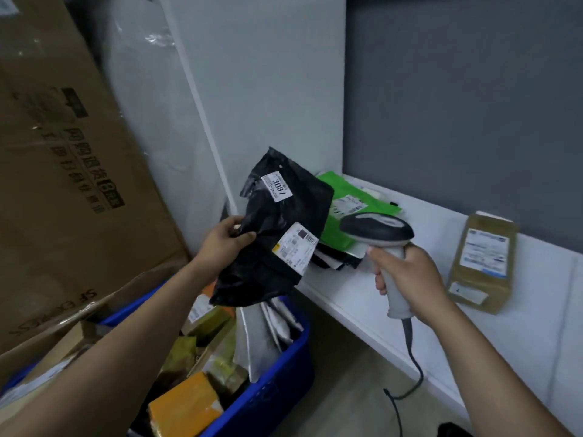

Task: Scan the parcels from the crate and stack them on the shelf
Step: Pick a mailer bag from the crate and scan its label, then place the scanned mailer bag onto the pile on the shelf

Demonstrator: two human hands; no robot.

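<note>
Parcel: soft black plastic mailer bag (277, 234), pinched at its left edge in left grip (222, 244), blue plastic crate (284, 373) below. Grey handheld scanner (377, 228) clasped in right grip (407, 272). Film likely light, limp, slippery; take a folded edge.

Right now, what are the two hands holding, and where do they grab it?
Left hand pinches the black parcel at its left edge. Right hand grips the scanner round its handle.
</note>
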